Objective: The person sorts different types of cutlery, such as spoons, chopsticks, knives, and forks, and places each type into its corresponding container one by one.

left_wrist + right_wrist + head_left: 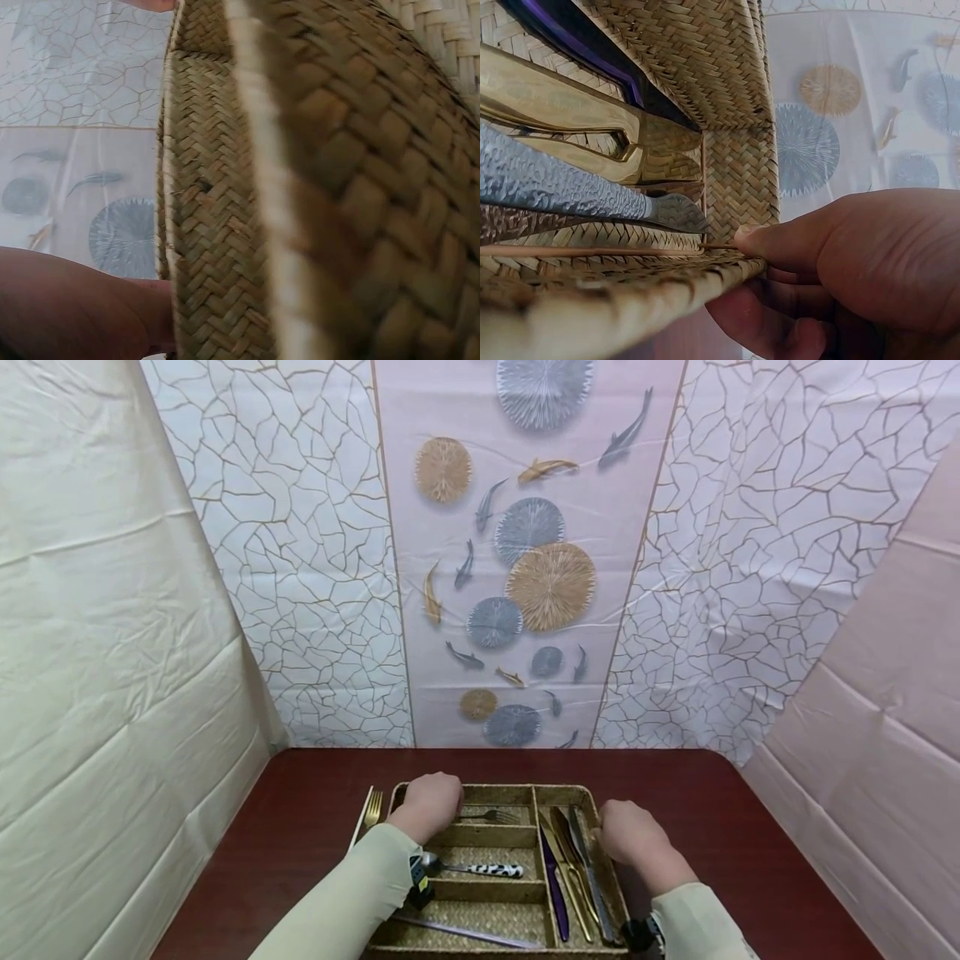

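A woven cutlery tray (pixel 581 792) with several compartments lies on the table. My left hand (pixel 429 806) holds its rim near the back left corner; the curled fingers are largely hidden. On the right side wall, my right hand (pixel 633 837) pinches the rim near the back corner, thumb inside and fingers outside. A dark fork (pixel 498 816) lies in the back compartment. In the middle one is a spoon (pixel 495 869) with a black-and-white handle, and a thin silvery stick (pixel 472 932) lies in the front one. A purple-handled utensil (pixel 557 893), gold cutlery (pixel 576 885) and a silver-handled utensil (pixel 562 176) fill the right compartment.
Left of the tray, a gold fork (pixel 373 808) and a thin white stick (pixel 361 818) lie on the dark red table (pixel 742 860). Patterned fabric (pixel 322 568) hangs behind the table, and plain cloth walls (pixel 112 693) flank it.
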